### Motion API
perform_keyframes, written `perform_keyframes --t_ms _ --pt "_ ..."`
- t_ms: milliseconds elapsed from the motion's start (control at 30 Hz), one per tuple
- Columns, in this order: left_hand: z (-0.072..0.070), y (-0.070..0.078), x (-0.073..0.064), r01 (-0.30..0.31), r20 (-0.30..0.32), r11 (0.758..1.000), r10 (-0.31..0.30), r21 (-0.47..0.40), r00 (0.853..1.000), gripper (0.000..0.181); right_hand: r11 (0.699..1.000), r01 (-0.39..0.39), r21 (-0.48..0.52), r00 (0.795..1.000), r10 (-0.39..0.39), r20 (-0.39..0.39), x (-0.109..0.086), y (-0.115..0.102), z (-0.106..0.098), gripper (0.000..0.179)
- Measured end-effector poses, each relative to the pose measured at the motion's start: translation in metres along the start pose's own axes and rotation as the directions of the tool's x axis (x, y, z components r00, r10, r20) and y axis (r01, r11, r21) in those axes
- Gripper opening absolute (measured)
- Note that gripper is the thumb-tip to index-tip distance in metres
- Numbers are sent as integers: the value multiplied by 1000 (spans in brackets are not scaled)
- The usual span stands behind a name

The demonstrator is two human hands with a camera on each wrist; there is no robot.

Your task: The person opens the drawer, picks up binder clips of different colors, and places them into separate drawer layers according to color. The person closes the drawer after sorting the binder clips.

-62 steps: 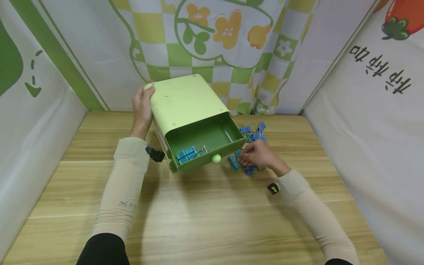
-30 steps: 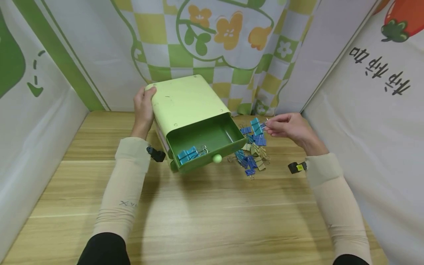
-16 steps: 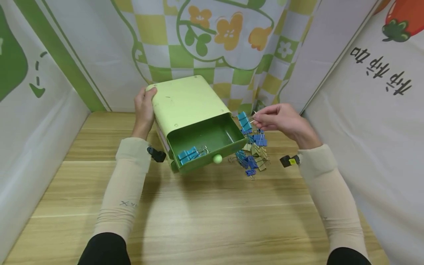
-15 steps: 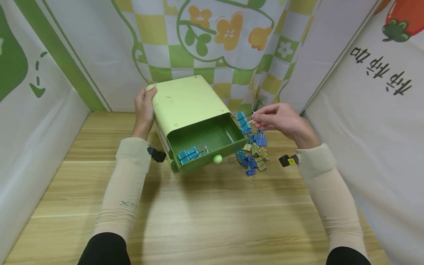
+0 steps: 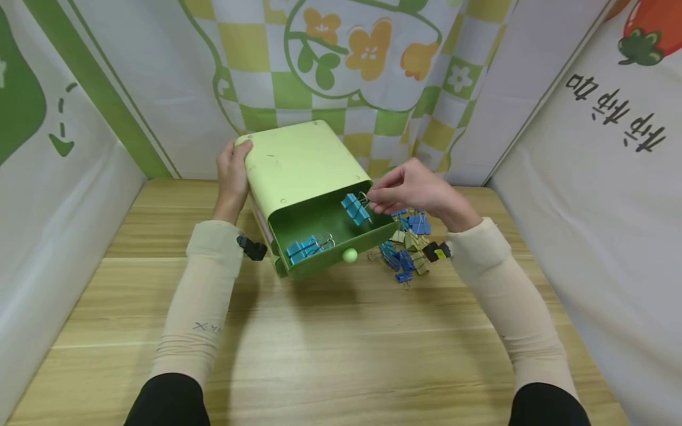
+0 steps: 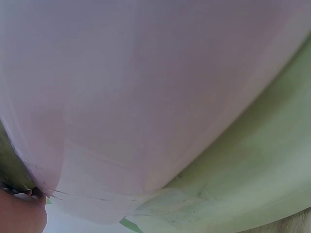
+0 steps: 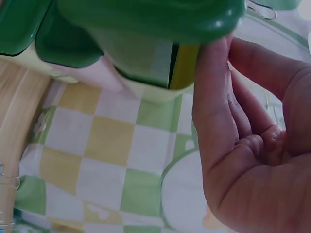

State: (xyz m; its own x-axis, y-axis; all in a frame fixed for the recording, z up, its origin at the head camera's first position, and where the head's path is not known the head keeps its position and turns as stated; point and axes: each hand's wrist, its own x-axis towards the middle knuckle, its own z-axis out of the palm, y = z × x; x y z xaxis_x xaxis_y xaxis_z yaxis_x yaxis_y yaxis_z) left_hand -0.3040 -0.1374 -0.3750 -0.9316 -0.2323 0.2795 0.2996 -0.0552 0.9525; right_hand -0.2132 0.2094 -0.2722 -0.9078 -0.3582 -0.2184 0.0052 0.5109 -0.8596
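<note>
Checked cloth at the back, pale panels at the sides, wood-grain table below. Left hand gripped on the rear left corner of the light green cabinet, one digit over the top edge, other fingertips hidden; probably to steady the cabinet with the drawer slid out. Right hand at the drawer's right end, thumb and forefinger pinched narrow on the end of a light blue clip, perhaps to keep the knuckles clear of the drawer wall; inside or just above the rim, impossible to tell. More light blue clips in the drawer's left front corner, wire ends rightward. Loose pile of blue and yellowish clips on the table just right of the cabinet, within easy reach.

Compared with half a second ago: right hand and pinched clip shifted left, from above the pile to the drawer opening. Left hand, cabinet and drawer contents practically unchanged.
</note>
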Motion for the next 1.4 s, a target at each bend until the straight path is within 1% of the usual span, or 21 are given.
perform_keyframes --t_ms 167,400,600,733,800,833,933,1033,1067,1133,1233,1400 --pt "0 1 0 -1 3 1000 1 4 1000 23 995 2 -104 998 4 56 4 -12 11 15" --pt "-1 1 1 -1 1 1000 1 -6 1000 22 975 12 -223 990 20 139 12 -23 27 16" --pt "-1 1 0 4 0 1000 -4 9 1000 24 960 9 -279 978 50 204 18 -22 38 15" --pt "-1 0 0 -1 -1 1000 1 1 1000 23 950 14 -313 973 59 223 20 -22 41 14" --pt "-1 -1 0 -2 2 1000 2 1 1000 22 936 11 -351 976 67 209 20 -23 41 13" --pt "-1 -1 0 -3 3 1000 3 0 1000 22 925 7 -379 980 70 188 19 -24 41 12" --pt "-1 -1 0 -5 8 1000 5 15 1000 22 881 -15 -473 992 72 104 15 -30 37 13" --pt "-1 -1 0 -3 8 1000 3 24 1000 24 852 -47 -521 998 63 12 8 -35 30 14" --pt "-1 -1 0 -1 7 1000 1 29 1000 24 850 -56 -524 998 59 -10 6 -37 27 15" --pt "-1 0 0 2 8 999 -3 34 1000 24 856 -72 -513 997 54 -50 3 -38 20 15" --pt "-1 0 0 7 6 1000 -7 25 1000 24 876 -95 -473 994 55 -98 -3 -37 8 18" --pt "0 -1 0 8 1 1000 -8 1 1000 24 863 -111 -492 981 15 -194 -15 -29 -13 19"
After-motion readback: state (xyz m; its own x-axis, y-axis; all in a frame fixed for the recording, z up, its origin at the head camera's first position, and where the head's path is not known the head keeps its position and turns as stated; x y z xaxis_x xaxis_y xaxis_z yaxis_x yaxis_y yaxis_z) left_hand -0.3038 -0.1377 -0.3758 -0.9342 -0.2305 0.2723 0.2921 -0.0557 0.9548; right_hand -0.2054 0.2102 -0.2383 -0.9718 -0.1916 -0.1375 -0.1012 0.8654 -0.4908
